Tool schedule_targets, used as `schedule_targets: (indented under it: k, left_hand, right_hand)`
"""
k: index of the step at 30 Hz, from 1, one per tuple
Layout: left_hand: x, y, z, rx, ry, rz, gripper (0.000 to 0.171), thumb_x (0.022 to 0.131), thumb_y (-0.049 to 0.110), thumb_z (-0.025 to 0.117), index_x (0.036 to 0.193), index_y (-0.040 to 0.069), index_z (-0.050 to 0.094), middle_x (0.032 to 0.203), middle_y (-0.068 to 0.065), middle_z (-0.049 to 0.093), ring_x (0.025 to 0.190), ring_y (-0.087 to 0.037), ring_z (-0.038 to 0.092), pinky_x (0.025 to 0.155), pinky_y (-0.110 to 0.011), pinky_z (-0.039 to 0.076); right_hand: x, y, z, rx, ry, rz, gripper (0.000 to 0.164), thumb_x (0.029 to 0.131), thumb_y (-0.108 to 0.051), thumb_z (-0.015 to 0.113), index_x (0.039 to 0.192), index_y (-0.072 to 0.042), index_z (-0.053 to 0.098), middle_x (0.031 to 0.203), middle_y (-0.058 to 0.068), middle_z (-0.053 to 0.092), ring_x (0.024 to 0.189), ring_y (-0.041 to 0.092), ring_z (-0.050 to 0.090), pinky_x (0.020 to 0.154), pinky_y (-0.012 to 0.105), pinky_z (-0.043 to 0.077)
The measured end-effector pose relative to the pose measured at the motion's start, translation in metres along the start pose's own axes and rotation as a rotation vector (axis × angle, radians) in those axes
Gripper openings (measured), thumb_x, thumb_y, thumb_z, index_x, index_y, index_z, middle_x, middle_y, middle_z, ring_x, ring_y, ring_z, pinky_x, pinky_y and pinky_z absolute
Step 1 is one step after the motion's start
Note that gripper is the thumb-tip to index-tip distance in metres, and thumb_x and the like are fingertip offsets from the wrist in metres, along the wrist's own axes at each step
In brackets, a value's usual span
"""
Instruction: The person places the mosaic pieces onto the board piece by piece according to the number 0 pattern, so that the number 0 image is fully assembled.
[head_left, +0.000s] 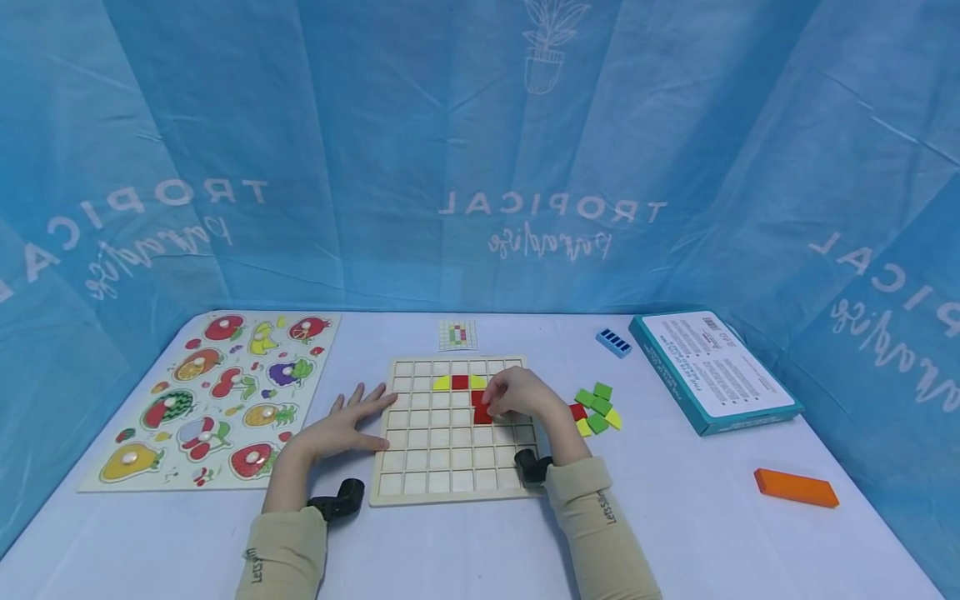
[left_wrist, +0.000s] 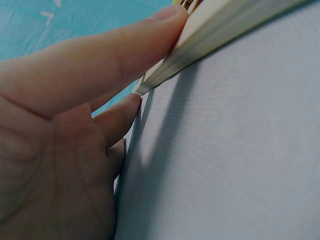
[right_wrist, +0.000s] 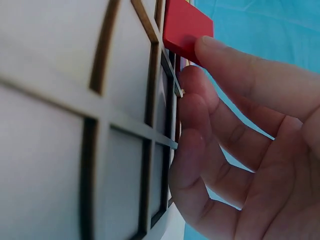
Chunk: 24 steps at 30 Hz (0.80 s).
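Observation:
A wooden grid board lies on the table. In one of its upper rows a red square tile sits between two yellow pieces, the left yellow piece having a slanted or rounded corner. My right hand is over the board's right part and pinches a red square tile, its thumb at the tile's edge in the right wrist view. More red shows beside those fingertips, partly hidden by them. On the board's left edge rest the thumb and fingertips of my left hand, its fingers spread.
Loose green, yellow and red tiles lie right of the board. Behind it is a small pattern card. A fruit puzzle board lies left. On the right are a blue piece, a teal box and an orange block.

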<state>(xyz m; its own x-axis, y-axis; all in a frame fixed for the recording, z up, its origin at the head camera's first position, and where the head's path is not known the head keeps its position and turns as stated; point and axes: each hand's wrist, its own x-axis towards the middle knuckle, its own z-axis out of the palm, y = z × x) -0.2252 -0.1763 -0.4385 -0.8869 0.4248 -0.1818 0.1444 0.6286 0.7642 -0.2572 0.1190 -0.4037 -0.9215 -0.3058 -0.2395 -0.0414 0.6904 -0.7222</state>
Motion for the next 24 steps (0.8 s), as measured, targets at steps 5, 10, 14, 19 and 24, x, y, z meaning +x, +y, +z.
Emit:
schedule_targets:
  k: [5, 10, 14, 19, 24]
  left_hand:
    - [-0.0005, 0.0008, 0.0001, 0.004, 0.003, 0.002, 0.085, 0.073, 0.030, 0.074, 0.143, 0.006, 0.033, 0.153, -0.020, 0.009, 0.138, -0.041, -0.012, 0.109, -0.056, -0.014]
    - [-0.0008, 0.0009, 0.0002, 0.010, 0.003, -0.001, 0.085, 0.073, 0.031, 0.074, 0.143, 0.006, 0.033, 0.153, -0.020, 0.009, 0.138, -0.041, -0.012, 0.109, -0.056, -0.014]
    - [-0.0008, 0.0004, 0.0000, 0.008, 0.000, -0.001, 0.085, 0.073, 0.031, 0.073, 0.143, 0.007, 0.033, 0.153, -0.020, 0.009, 0.138, -0.041, -0.012, 0.109, -0.056, -0.014]
    - [-0.0008, 0.0003, -0.0001, 0.003, -0.001, 0.001, 0.084, 0.073, 0.031, 0.073, 0.143, 0.007, 0.032, 0.153, -0.020, 0.009, 0.138, -0.040, -0.012, 0.109, -0.056, -0.014]
    - [-0.0011, 0.0003, -0.0004, 0.000, -0.001, 0.002, 0.085, 0.073, 0.031, 0.073, 0.143, 0.007, 0.032, 0.153, -0.019, 0.009, 0.138, -0.041, -0.012, 0.109, -0.057, -0.014]
  right_hand:
    - [-0.0014, -0.0018, -0.0015, -0.010, -0.001, 0.009, 0.006, 0.076, -0.001, 0.071, 0.079, -0.007, 0.070, 0.071, 0.001, 0.064, 0.065, 0.013, 0.053, 0.060, 0.024, 0.046]
    - [-0.0034, -0.0037, -0.0025, -0.009, -0.008, 0.009, 0.006, 0.076, -0.001, 0.071, 0.080, -0.006, 0.072, 0.074, 0.000, 0.066, 0.065, 0.012, 0.052, 0.060, 0.022, 0.046]
    - [-0.0041, -0.0044, -0.0026, -0.030, -0.010, 0.007, 0.006, 0.076, -0.002, 0.071, 0.080, -0.006, 0.072, 0.075, -0.001, 0.066, 0.066, 0.012, 0.051, 0.059, 0.022, 0.045]
    - [-0.0034, -0.0037, -0.0024, -0.038, -0.012, 0.005, 0.006, 0.076, -0.003, 0.071, 0.081, -0.007, 0.072, 0.075, -0.001, 0.066, 0.067, 0.012, 0.052, 0.060, 0.022, 0.045]
    - [-0.0022, -0.0020, -0.0031, -0.039, -0.015, -0.001, 0.008, 0.076, -0.002, 0.071, 0.083, -0.007, 0.072, 0.080, -0.001, 0.068, 0.070, 0.012, 0.054, 0.063, 0.023, 0.047]
